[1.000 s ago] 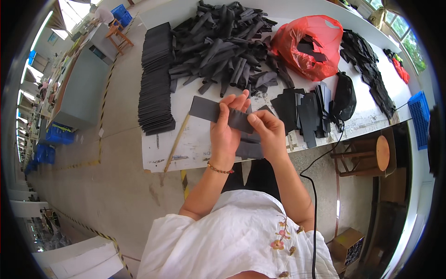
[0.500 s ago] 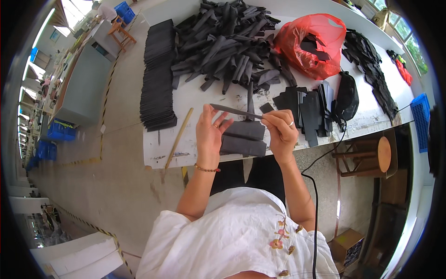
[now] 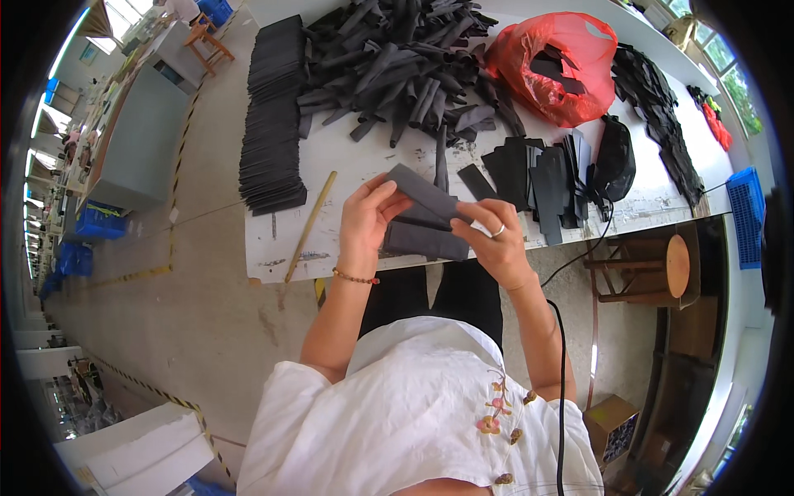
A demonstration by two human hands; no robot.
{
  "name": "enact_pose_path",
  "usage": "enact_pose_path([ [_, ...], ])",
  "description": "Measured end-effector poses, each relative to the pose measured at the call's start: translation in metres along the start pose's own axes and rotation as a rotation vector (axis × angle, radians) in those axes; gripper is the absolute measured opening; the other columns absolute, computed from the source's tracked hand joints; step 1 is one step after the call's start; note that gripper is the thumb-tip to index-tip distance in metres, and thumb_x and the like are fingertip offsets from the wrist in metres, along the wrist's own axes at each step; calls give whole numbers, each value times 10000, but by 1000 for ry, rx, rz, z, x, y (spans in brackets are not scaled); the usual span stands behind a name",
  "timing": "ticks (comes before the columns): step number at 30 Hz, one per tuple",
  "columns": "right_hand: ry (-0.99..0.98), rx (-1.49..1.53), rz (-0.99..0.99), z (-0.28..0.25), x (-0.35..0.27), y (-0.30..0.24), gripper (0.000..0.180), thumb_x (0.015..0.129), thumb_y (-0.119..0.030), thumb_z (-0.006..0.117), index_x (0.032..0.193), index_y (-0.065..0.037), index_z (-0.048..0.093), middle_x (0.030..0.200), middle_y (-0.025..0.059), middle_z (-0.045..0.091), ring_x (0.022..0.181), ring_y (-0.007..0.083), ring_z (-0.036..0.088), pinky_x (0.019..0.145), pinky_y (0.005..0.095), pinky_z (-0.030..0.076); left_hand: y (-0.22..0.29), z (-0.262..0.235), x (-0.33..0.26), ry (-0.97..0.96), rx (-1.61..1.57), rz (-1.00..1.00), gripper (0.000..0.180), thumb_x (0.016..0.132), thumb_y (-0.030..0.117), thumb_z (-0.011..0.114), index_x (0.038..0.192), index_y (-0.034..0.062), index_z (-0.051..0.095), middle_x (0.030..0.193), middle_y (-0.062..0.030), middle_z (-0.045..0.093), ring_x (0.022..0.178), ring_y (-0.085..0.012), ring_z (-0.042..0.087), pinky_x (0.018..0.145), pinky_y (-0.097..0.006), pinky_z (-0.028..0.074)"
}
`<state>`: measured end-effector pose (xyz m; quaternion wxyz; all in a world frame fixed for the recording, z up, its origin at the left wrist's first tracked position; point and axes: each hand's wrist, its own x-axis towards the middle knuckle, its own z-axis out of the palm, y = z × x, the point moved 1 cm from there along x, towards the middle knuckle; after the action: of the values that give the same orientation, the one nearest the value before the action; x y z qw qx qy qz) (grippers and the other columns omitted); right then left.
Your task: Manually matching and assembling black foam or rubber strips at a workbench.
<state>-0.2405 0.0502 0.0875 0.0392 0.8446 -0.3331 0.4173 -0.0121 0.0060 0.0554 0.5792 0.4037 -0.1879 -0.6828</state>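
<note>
A flat dark grey fabric strip (image 3: 423, 193) is held up in front of me over the table's near edge, its broad face tilted into view. My left hand (image 3: 365, 221) pinches its left end between thumb and fingers. The right end is gripped by my right hand (image 3: 496, 241), which wears a ring; a small white patch shows by those fingers. Under the strip, dark folded fabric pieces (image 3: 426, 241) lie at the table edge, partly covered by the strip and my hands.
A tall row of stacked dark pieces (image 3: 273, 116) stands at the left, beside a heap of rolled dark strips (image 3: 397, 70). A yellowish stick (image 3: 311, 225) lies near the left edge. Flat black pieces (image 3: 546, 186), a red plastic bag (image 3: 558, 70) and a black bag (image 3: 614, 159) sit rightward.
The strip has turned from nearly edge-on to showing its broad face. My left hand has closed in on its left end, and the view has shifted slightly.
</note>
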Motion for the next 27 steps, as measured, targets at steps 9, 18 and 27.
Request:
enact_pose_path([
  [9,316,994,1094,19,-24,9,337,958,-225,621,1189,21,622,1054,84,639,892,129,609,782,281,519,-9,1,-11,8,67,150,346,874,-45,603,1208,-81,518,959,-133,642,832,-248,683,761,-359,612],
  [18,176,669,1167,35,-20,10,154,934,-131,634,946,20,659,747,8,631,630,78,547,574,238,450,1,-13,-8,20,454,144,248,864,183,713,974,-34,668,813,-62,680,667,-165,656,604,-244,518],
  [27,-49,150,1131,63,-49,30,143,854,-139,688,863,3,676,727,142,663,660,257,640,615,341,483,-31,-29,31,220,1259,514,207,768,196,767,886,43,692,745,-61,643,678,-204,616,652,-323,500],
])
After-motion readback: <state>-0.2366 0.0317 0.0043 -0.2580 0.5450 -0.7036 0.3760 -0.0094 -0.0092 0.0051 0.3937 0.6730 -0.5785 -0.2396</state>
